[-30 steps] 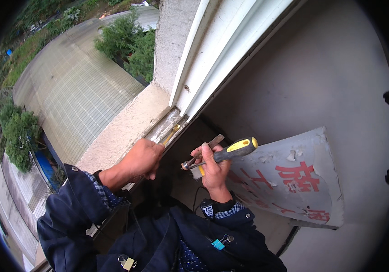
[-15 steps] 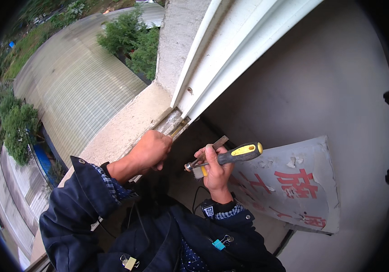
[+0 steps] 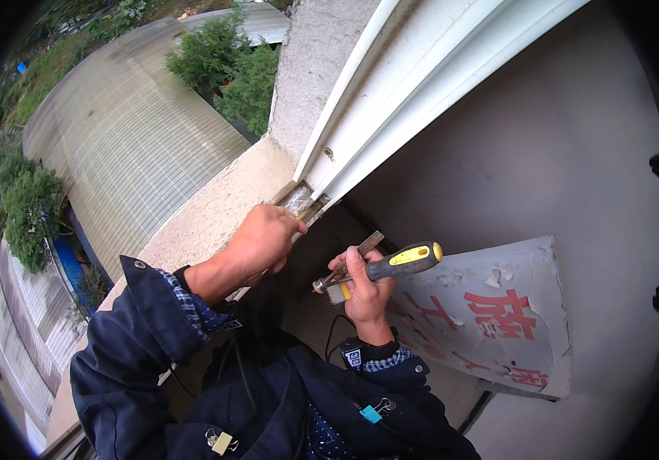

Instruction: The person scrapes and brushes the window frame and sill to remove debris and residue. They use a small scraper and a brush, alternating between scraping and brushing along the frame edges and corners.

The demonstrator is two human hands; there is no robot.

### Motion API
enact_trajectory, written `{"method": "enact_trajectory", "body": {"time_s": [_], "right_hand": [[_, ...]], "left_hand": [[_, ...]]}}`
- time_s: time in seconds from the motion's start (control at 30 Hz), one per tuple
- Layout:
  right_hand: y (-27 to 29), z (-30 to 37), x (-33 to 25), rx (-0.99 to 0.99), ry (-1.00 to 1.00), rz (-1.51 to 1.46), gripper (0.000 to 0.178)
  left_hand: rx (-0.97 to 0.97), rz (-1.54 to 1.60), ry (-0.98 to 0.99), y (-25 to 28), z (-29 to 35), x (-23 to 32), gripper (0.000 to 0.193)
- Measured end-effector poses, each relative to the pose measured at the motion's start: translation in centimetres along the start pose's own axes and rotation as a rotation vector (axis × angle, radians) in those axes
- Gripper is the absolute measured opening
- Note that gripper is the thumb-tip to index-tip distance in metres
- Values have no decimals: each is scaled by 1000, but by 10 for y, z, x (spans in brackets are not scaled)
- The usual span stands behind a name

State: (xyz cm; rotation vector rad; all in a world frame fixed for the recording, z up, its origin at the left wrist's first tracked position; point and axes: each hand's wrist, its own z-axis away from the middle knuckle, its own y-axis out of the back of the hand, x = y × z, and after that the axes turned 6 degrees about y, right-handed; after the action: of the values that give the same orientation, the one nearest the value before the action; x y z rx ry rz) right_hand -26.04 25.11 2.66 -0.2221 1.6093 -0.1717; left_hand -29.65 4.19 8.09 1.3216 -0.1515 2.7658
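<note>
I see my right hand (image 3: pixel 366 287) clamped on a screwdriver (image 3: pixel 391 264) with a yellow-and-black handle, plus a small brush (image 3: pixel 345 270). Both sit just right of my left hand (image 3: pixel 262 241), which is closed at the foot of the white frame (image 3: pixel 391 100) (I cannot tell on what). The concrete ledge (image 3: pixel 207 222) drops away leftward; a grey board (image 3: pixel 498 314) leans close on the right.

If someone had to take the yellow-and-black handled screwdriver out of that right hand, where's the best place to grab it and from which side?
Probably by the free butt end of the yellow-and-black handled screwdriver, coming from the person's right. The right hand wraps the shaft end along with a small brush, so only the thick handle sticks out clear, roughly level, toward the grey board with red characters.
</note>
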Motion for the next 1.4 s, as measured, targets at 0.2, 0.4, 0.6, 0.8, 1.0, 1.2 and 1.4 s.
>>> {"method": "enact_trajectory", "body": {"time_s": [0.2, 0.4, 0.6, 0.8, 1.0, 1.2, 1.4], "right_hand": [[0, 1, 1, 5, -5, 6, 20], [0, 1, 2, 15, -5, 11, 20], [-1, 3, 2, 24, -14, 19, 19], [-3, 5, 2, 17, 2, 37, 20], [-4, 9, 1, 17, -3, 44, 20], [-4, 12, -1, 26, 18, 58, 21], [-1, 11, -2, 67, 60, 46, 22]], "left_hand": [[-29, 51, -8, 2, 4, 6, 29], [-61, 54, -28, 5, 7, 5, 30], [-82, 57, -66, 6, 12, 2, 31], [-107, 123, -83, 10, 15, -4, 31], [-114, 166, -90, 11, 22, -4, 31], [-96, 120, -70, 15, 38, -11, 31], [20, -364, -590, 8, 36, -32, 24]]}}
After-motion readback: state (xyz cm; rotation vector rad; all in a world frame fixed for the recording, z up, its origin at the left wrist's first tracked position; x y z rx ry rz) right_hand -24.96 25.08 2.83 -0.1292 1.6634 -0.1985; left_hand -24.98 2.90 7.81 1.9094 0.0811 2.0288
